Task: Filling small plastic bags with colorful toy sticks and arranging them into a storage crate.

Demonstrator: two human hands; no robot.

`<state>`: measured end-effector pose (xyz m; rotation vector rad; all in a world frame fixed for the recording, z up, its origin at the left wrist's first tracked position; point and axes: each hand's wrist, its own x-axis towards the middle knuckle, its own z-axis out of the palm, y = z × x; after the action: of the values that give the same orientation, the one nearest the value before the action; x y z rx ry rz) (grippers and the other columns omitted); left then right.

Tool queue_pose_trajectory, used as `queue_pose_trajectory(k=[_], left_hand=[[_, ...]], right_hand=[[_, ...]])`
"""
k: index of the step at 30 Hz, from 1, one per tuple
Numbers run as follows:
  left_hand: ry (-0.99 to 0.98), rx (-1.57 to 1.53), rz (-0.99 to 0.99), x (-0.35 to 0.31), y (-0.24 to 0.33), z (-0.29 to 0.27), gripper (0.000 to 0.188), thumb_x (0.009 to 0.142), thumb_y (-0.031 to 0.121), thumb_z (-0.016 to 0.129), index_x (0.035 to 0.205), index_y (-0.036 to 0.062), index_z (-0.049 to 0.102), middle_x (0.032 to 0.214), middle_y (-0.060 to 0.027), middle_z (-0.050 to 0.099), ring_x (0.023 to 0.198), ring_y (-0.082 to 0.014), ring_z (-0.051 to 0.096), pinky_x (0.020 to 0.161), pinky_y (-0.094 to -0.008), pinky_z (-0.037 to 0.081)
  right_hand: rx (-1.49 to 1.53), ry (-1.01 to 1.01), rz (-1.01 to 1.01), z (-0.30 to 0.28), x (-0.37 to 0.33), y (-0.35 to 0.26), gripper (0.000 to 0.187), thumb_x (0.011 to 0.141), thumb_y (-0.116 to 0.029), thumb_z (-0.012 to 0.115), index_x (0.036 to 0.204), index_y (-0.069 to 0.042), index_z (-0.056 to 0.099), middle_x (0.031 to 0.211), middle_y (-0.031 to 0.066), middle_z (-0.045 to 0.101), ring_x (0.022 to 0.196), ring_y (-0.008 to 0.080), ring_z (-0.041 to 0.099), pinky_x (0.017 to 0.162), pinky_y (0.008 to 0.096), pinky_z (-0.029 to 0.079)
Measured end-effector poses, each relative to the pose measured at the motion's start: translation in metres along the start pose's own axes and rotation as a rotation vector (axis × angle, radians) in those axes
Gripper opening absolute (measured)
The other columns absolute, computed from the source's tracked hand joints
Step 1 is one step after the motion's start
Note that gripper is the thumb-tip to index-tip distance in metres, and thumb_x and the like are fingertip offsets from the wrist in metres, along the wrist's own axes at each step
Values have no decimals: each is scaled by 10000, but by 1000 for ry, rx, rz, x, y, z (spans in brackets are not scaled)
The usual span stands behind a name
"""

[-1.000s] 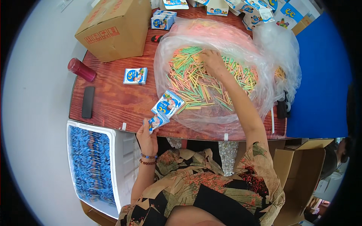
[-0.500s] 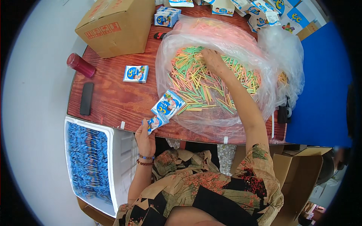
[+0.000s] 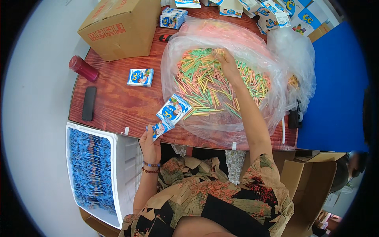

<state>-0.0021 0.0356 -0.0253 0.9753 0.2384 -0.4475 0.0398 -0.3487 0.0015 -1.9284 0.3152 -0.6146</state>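
Note:
A small blue-and-white packet (image 3: 161,129) is pinched in my left hand (image 3: 150,147) at the table's near edge. Just beyond it, touching it, another packet (image 3: 173,108) lies against the border of the clear plastic bag (image 3: 167,73). Inside the opened bag is a heap of thin pink, yellow and green sticks (image 3: 205,85). At the far side of the heap, my right hand (image 3: 227,63) has its fingers closed around a few sticks (image 3: 219,51), their ends showing at the fingertips. A third packet (image 3: 140,77) lies flat on the table left of the bag.
A cardboard box (image 3: 118,31), a dark red bottle (image 3: 83,68) and a black phone-like slab (image 3: 89,103) stand or lie at left. Below them sits a white foam box (image 3: 115,173) full of blue packets. More packets (image 3: 173,19) and printed cartons (image 3: 272,15) are behind.
My right hand has come up out of the sticks, and the ends of a few now show in its fingers. My left hand keeps its hold on the packet.

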Motion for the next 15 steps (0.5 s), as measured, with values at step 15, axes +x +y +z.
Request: queue_pose_trajectory(k=[15], left_hand=[[-66, -39, 28, 3, 0, -3, 237, 980, 236, 544, 940, 31, 656, 948, -63, 677, 781, -112, 602, 660, -260, 489]], right_hand=[[-181, -64, -41, 43, -89, 21, 157, 988, -174, 466, 999, -30, 527, 1019, 94, 630, 939, 207, 580, 887, 347, 433]])
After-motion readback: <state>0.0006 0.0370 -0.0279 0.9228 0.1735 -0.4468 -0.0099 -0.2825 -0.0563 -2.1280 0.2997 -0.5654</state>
